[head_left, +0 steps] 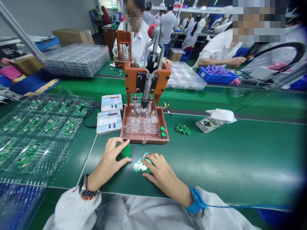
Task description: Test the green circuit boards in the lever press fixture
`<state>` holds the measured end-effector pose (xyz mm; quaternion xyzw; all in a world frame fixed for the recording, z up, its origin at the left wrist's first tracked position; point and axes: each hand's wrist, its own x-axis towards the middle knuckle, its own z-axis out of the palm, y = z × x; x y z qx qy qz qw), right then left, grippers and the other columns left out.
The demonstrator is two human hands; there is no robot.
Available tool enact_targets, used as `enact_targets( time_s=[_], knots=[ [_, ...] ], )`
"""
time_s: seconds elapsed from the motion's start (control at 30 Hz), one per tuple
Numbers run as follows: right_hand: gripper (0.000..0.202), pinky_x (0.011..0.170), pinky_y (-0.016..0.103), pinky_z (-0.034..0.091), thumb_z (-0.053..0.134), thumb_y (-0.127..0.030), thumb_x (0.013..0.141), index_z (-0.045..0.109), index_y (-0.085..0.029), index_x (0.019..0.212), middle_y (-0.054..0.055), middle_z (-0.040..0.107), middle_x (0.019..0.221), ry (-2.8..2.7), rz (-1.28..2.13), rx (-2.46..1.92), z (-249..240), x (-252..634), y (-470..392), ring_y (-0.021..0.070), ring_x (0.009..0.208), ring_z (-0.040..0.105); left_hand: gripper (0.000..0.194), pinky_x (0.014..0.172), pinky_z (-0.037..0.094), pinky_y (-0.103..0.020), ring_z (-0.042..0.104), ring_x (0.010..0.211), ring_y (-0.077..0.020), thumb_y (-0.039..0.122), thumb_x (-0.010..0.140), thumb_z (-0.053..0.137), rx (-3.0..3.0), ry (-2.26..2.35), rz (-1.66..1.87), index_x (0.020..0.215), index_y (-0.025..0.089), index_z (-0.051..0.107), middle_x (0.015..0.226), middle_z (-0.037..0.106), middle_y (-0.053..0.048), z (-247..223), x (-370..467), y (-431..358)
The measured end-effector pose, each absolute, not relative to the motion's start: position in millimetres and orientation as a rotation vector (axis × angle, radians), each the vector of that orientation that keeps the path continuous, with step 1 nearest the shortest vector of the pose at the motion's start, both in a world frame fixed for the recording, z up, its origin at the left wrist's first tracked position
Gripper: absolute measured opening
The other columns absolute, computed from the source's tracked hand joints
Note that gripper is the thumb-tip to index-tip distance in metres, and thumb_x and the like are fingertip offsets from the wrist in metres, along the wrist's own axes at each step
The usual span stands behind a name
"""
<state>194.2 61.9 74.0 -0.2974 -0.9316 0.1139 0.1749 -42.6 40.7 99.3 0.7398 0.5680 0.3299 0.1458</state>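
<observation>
My left hand (114,154) holds a green circuit board (126,151) by its edges between thumb and fingers, just in front of the clamp fixture. To its right, my right hand (158,167) has its fingers curled over a small group of circuit boards (138,165) lying on the green table; the fingers partly cover them. Behind both hands stands the orange toggle-clamp test fixture (147,80), with a clear plate (139,125) in its brown base and two green buttons. Another small cluster of green boards (183,129) lies right of the fixture.
Two meter boxes (109,122) with red digits stand left of the fixture. Clear trays of boards (45,124) cover the left side. A white packet (213,121) is at the right. A blue cord runs from my right wristband (197,201). Co-workers sit across the table.
</observation>
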Motion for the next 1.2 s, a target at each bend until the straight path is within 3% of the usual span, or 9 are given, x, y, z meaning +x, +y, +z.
enact_targets(
  time_s=[0.17, 0.3, 0.37, 0.43, 0.53, 0.7, 0.87, 1.03, 1.2],
  knots=[
    [0.03, 0.077, 0.037, 0.051, 0.061, -0.01, 0.082, 0.059, -0.021, 0.11, 0.007, 0.058, 0.099, -2.493, 0.623, -0.889, 62, 192, 67, 0.0215, 0.09, 0.056, 0.046, 0.1, 0.038, -0.045, 0.046, 0.112, -0.0257, 0.027, 0.084, 0.066, 2.153, 1.645, 1.05, 0.128, 0.028, 0.052, 0.115, 0.047, -0.006, 118, -56, 83],
    [0.018, 0.061, 0.026, 0.05, 0.055, -0.012, 0.083, 0.061, -0.021, 0.098, 0.002, 0.058, 0.081, -2.015, 0.898, -0.922, 73, 188, 74, 0.0143, 0.07, 0.057, 0.062, 0.101, 0.036, -0.045, 0.046, 0.115, -0.0256, 0.031, 0.079, 0.072, 2.103, 1.582, 1.023, 0.135, 0.026, 0.044, 0.118, 0.052, -0.006, 123, -60, 122],
    [0.009, 0.059, 0.025, 0.049, 0.059, -0.017, 0.082, 0.06, -0.02, 0.09, 0.002, 0.058, 0.077, -1.752, 0.85, -0.957, 86, 187, 83, 0.0146, 0.068, 0.057, 0.066, 0.101, 0.036, -0.045, 0.047, 0.115, -0.0259, 0.033, 0.076, 0.075, 2.107, 1.527, 1.015, 0.134, 0.024, 0.045, 0.12, 0.054, -0.007, 123, -58, 138],
    [0.003, 0.065, 0.028, 0.051, 0.06, -0.018, 0.082, 0.058, -0.02, 0.081, 0.003, 0.06, 0.079, -1.64, 0.738, -0.924, 101, 186, 99, 0.0165, 0.075, 0.059, 0.058, 0.1, 0.036, -0.045, 0.048, 0.113, -0.026, 0.034, 0.073, 0.077, 2.158, 1.463, 0.989, 0.124, 0.022, 0.054, 0.118, 0.056, -0.007, 123, -55, 148],
    [0.014, 0.074, 0.034, 0.051, 0.055, -0.013, 0.084, 0.06, -0.021, 0.073, 0.004, 0.064, 0.082, -1.722, 0.569, -0.815, 116, 181, 129, 0.0183, 0.082, 0.06, 0.047, 0.098, 0.036, -0.045, 0.048, 0.111, -0.026, 0.035, 0.072, 0.078, 2.247, 1.424, 0.919, 0.113, 0.02, 0.062, 0.114, 0.058, -0.008, 124, -48, 153],
    [0.019, 0.085, 0.042, 0.051, 0.052, -0.017, 0.087, 0.068, -0.022, 0.095, 0.008, 0.064, 0.1, -1.924, 0.394, -0.859, 109, 167, 156, 0.0233, 0.099, 0.057, 0.04, 0.1, 0.033, -0.046, 0.046, 0.115, -0.0257, 0.032, 0.079, 0.073, 2.294, 1.475, 0.863, 0.115, 0.022, 0.06, 0.12, 0.058, -0.007, 128, -45, 147],
    [0.031, 0.092, 0.047, 0.047, 0.047, -0.021, 0.093, 0.058, -0.023, 0.122, 0.01, 0.061, 0.114, -2.149, 0.425, -0.786, 104, 164, 151, 0.0245, 0.108, 0.051, 0.036, 0.098, 0.032, -0.047, 0.046, 0.114, -0.0262, 0.033, 0.081, 0.07, 2.335, 1.528, 0.801, 0.114, 0.021, 0.061, 0.117, 0.061, -0.007, 130, -46, 145],
    [0.025, 0.097, 0.05, 0.042, 0.062, -0.026, 0.087, 0.065, -0.023, 0.111, 0.007, 0.06, 0.121, -2.234, 0.519, -0.811, 114, 177, 174, 0.0265, 0.116, 0.048, 0.031, 0.096, 0.031, -0.046, 0.045, 0.114, -0.0266, 0.033, 0.084, 0.068, 2.4, 1.55, 0.785, 0.111, 0.02, 0.063, 0.119, 0.061, -0.007, 129, -46, 147],
    [0.03, 0.096, 0.047, 0.041, 0.074, -0.029, 0.077, 0.067, -0.024, 0.106, 0.005, 0.065, 0.113, -2.275, 0.535, -0.779, 114, 178, 194, 0.0248, 0.111, 0.053, 0.033, 0.097, 0.029, -0.047, 0.044, 0.117, -0.0273, 0.032, 0.086, 0.065, 2.38, 1.534, 0.733, 0.117, 0.021, 0.061, 0.121, 0.061, -0.006, 129, -48, 145]
  ],
)
